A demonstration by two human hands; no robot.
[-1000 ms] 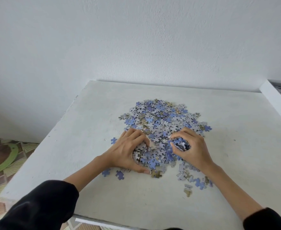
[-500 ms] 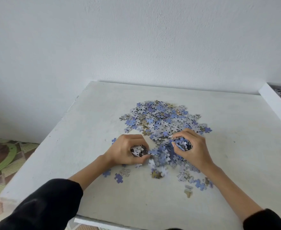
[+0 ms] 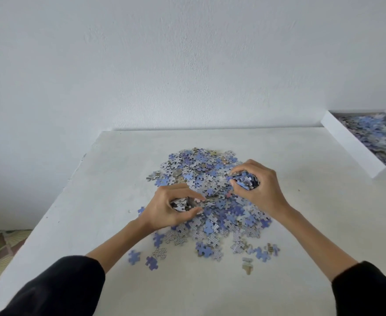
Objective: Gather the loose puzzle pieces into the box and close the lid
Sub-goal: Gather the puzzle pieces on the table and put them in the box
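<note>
Both hands grip fistfuls of knobbly cardboard puzzle pieces (image 3: pixel 201 179) mid-table: left hand (image 3: pixel 166 208) and right hand (image 3: pixel 258 188) curl over the heap. The white box (image 3: pixel 351 147) (part-filled) sits at the table's (image 3: pixel 96 201) far right edge, bare matte surface between.

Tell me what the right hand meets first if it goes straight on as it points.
Probably the puzzle pile, its far part lying just beyond the right hand; height above it is unclear.
</note>
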